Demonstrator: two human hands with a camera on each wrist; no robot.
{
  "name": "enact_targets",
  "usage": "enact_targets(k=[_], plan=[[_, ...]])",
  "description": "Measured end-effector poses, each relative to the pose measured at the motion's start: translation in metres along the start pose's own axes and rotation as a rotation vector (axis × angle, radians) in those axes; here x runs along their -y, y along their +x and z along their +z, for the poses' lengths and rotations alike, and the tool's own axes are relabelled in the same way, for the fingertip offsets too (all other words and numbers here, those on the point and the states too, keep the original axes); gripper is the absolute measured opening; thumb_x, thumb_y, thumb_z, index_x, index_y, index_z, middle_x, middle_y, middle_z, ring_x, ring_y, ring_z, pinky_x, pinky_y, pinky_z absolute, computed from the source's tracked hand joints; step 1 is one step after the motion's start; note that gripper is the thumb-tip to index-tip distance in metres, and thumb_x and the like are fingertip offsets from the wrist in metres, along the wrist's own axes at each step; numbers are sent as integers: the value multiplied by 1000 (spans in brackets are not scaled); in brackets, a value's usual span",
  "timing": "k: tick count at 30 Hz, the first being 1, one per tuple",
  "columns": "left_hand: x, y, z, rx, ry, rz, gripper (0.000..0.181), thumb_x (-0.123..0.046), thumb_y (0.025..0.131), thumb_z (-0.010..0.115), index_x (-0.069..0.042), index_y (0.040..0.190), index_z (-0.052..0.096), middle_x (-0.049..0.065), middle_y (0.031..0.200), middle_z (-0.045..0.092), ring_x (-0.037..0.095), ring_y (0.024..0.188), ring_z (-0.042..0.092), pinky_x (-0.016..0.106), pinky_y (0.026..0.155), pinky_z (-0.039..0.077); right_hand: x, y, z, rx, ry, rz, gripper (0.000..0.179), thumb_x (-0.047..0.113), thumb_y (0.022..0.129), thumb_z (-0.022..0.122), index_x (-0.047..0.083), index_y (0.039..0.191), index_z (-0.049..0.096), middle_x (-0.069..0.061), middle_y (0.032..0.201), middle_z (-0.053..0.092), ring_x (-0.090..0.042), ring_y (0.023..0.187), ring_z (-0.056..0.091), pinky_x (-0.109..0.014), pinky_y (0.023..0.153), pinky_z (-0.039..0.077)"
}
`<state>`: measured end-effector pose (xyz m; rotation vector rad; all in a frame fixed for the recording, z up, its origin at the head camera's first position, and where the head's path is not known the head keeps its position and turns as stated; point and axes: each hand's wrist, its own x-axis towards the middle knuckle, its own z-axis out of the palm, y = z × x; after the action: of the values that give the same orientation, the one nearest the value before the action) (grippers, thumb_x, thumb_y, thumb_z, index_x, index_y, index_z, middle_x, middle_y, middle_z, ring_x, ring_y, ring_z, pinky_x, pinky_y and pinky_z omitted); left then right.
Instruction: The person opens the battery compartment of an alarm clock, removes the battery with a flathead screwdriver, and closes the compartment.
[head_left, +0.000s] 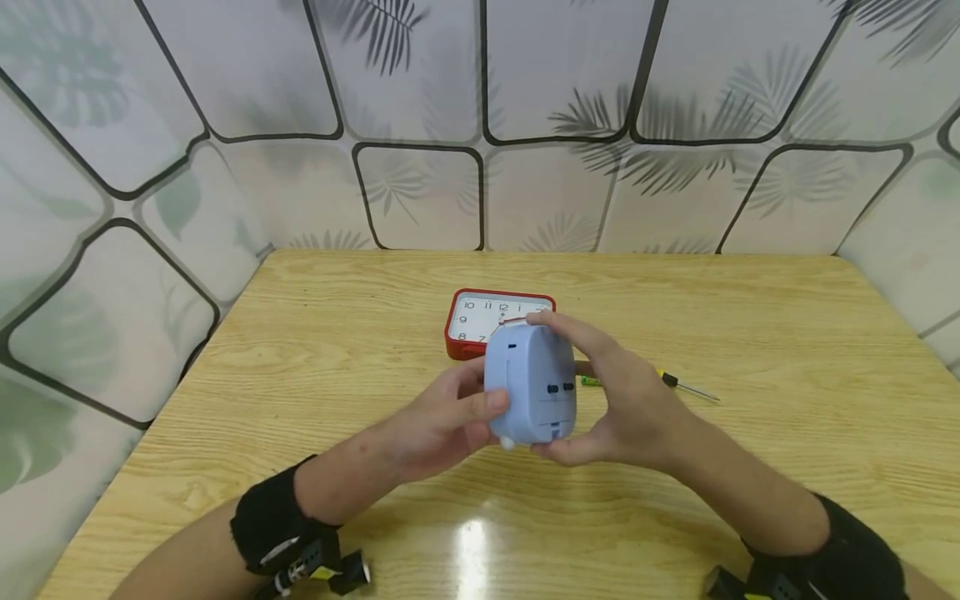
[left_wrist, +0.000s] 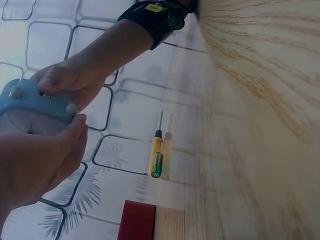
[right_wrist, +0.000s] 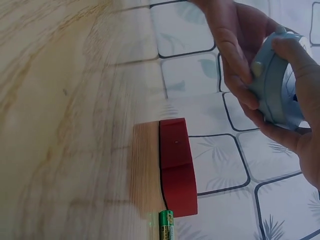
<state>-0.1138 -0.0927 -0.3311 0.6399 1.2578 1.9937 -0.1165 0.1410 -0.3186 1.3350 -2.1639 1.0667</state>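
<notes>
A light blue alarm clock (head_left: 528,383) is held up above the table, its back with two dark knobs turned toward the head view. My left hand (head_left: 457,412) grips its left side, the thumb lying on the casing edge. Across its top and bottom, my right hand (head_left: 630,400) holds it between fingers and thumb. In the left wrist view the blue clock (left_wrist: 35,102) shows round white feet and part of its face. Part of its dial also appears on the blue clock (right_wrist: 275,82) in the right wrist view.
Behind the hands, a red rectangular clock (head_left: 498,310) lies face up on the wooden table (head_left: 337,317). A yellow-handled screwdriver (head_left: 693,389) and a green battery (head_left: 591,381) lie to the right, partly behind my right hand. Patterned walls (head_left: 555,192) border the table.
</notes>
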Motion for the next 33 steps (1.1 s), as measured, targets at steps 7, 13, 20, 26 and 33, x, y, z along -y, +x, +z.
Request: enact_targets(k=[7,13,20,26,33], plan=[[-3,-1,0,-14,20,-3,99,-56,80,77,-2,149,31,4,125,54,18,108,57,27,84,54,-3,1,1,-59,-61,-132,78,39,79,82,-8,133,49,-21,145,51,-26,131,54,-22,105,47],[-8,-3,1,-59,99,9,105,-56,78,79,0,150,29,9,128,53,19,111,59,30,86,57,-4,3,1,-72,-36,-187,76,39,82,80,-9,132,48,-22,146,49,-26,138,48,-25,110,43],[-17,-6,1,-171,258,35,105,-55,77,81,-1,152,30,21,137,52,22,114,61,35,93,56,-4,5,-1,-50,-66,-158,67,39,87,74,-9,127,49,-18,152,45,-25,141,45,-24,112,42],[-21,-7,0,-205,303,69,99,-51,78,82,-2,150,35,16,133,55,22,113,60,32,89,56,-2,6,-2,-44,-85,-133,60,41,89,71,-4,123,54,-21,148,48,-26,139,47,-23,112,40],[-26,-7,-4,-317,413,111,90,-40,79,84,-8,151,39,13,132,55,25,109,57,30,85,54,-1,6,-2,-39,-185,-138,50,44,92,67,2,119,63,-23,149,47,-31,133,51,-22,114,38]])
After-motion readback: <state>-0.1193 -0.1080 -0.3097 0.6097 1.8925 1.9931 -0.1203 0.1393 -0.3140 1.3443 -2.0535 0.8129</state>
